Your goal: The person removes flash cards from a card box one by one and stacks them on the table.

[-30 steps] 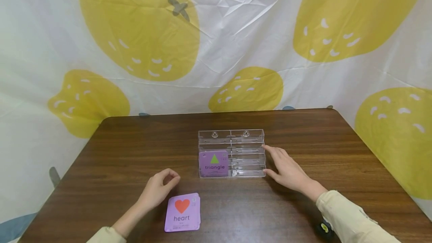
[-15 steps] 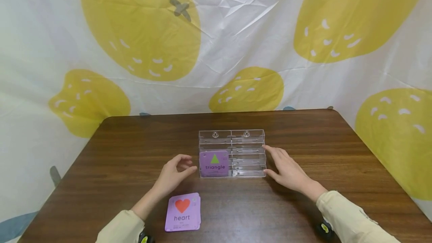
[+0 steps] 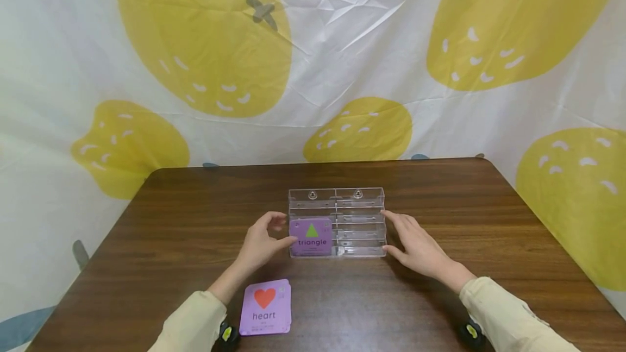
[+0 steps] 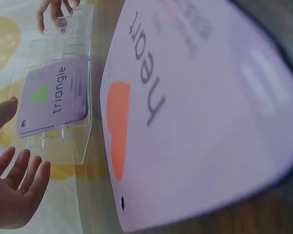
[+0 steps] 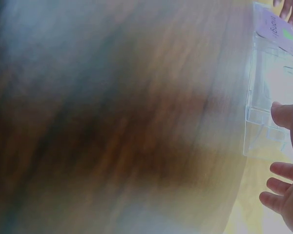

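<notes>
on the dark wood-grain table [image 3: 367, 306], a two-column tiered clear plastic card rack [image 3: 360, 235], set between two bare hands. in its lower-left pocket, a purple triangle card [image 3: 312, 238], green shape and printed word facing the person, with what looks like another card edge behind. at the rack's left end, a left hand [image 3: 263, 239], thumb out and fingers loosely parted, pinching nothing, thumb tip right by the card's left edge; cannot tell whether touching. at the right end, a right hand [image 3: 418, 246], thumb and forefinger spread, tips seemingly against the side wall. nearer the person, flat on the table, a stack topped by a purple heart card [image 3: 265, 308], close beside the left sleeve [image 3: 191, 322] and black wrist device [image 3: 228, 335].

risks, as judged: from too hard a thumb push, a skewed or lifted triangle card; from uneven pressure at the two ends, a slide or twist of so light-looking a rack; from a careless pull-back on the left, a cuff or device snagging and fanning the stack. with such clear walls, easy to misjudge an edge and bump it.
</notes>
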The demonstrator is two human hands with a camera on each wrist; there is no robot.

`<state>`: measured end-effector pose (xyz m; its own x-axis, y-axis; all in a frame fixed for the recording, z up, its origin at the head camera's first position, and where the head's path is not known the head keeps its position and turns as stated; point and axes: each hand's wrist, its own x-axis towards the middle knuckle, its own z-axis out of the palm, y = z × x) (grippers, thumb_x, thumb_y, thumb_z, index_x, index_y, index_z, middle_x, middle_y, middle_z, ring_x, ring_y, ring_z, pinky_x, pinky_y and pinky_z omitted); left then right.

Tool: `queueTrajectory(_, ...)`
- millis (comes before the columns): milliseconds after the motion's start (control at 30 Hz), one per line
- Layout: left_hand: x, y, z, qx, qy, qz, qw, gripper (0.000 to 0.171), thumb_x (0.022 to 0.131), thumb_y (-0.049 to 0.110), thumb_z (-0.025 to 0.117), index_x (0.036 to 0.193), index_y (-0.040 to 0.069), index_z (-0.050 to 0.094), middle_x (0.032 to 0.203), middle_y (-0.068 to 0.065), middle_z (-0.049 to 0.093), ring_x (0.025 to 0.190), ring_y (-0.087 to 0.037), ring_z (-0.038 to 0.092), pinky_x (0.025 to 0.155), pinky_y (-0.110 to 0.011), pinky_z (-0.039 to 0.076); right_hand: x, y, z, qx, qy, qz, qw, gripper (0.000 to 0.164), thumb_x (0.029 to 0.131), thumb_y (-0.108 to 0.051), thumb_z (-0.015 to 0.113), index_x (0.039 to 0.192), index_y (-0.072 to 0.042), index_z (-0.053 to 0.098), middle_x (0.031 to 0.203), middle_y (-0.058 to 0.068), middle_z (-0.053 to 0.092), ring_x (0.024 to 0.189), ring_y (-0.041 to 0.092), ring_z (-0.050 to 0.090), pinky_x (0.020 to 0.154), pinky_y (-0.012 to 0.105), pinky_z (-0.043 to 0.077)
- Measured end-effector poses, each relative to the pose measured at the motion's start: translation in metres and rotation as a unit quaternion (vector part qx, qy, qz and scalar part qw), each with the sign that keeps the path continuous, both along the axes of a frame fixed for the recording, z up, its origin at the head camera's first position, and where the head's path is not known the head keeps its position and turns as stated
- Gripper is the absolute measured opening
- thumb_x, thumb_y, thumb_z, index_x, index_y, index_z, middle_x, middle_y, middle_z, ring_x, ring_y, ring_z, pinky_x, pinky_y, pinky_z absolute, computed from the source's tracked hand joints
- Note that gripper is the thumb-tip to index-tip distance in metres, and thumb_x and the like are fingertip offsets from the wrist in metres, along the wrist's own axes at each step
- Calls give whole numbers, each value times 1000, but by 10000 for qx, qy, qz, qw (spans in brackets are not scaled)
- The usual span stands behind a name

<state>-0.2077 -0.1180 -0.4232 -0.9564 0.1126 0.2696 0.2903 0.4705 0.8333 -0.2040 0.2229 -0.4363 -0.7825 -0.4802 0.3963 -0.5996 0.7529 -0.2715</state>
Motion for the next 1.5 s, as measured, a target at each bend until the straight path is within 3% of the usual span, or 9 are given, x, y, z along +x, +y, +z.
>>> queueTrajectory(267, -4, 8, -1, -8, 112, -29, 9999, 46, 65, 14, 81, 103, 2, 58, 96, -10, 63, 86, -24, 59, 75, -37, 50, 0, 0, 1, 3, -44, -13, 10000, 74, 77, -19, 73, 136, -3, 30, 127, 17, 46, 116, 31, 42, 96, 44, 36)
queueTrajectory(533, -6, 10, -3, 23, 533, -59, 9986, 42, 68, 26, 80, 97, 3, 60, 89, -9, 64, 77, -20, 59, 69, -33, 50, 1, 0, 2, 22, -69, -9, 10000, 74, 77, -19, 72, 136, -3, 30, 128, 16, 45, 116, 31, 42, 96, 44, 36)
queueTrajectory(767, -13, 13, -3, 99, -66, 177, 9998, 29, 67, 13, 80, 89, 4, 63, 79, -6, 64, 72, -17, 58, 66, -28, 49, 1, 0, 2, 7, -106, -16, 9999, 74, 77, -18, 72, 136, -3, 30, 129, 17, 45, 117, 31, 41, 96, 44, 35)
queueTrajectory(900, -14, 14, -1, 89, -76, 185, 9998, 25, 68, 11, 79, 86, 3, 62, 77, -6, 63, 69, -13, 56, 64, -24, 48, 1, 0, 2, -12, -105, -17, 9999, 74, 77, -18, 72, 136, -3, 30, 129, 17, 45, 117, 31, 41, 96, 45, 35)
queueTrajectory(1200, -17, 14, 0, 136, 177, -47, 9997, 17, 70, 4, 76, 75, 3, 59, 67, -3, 58, 62, -11, 51, 57, -19, 44, 0, 1, 0, -5, -21, -2, 10000, 73, 77, -20, 71, 136, -3, 31, 128, 15, 45, 115, 29, 42, 95, 43, 36)
queueTrajectory(1500, -21, 12, -1, -55, 278, -353, 9990, 10, 77, 5, 70, 75, 5, 61, 65, -2, 58, 60, -9, 48, 54, -18, 40, 0, 0, 1, -16, -67, 10, 10000, 74, 77, -19, 72, 136, -3, 30, 129, 16, 45, 116, 30, 42, 96, 44, 36)
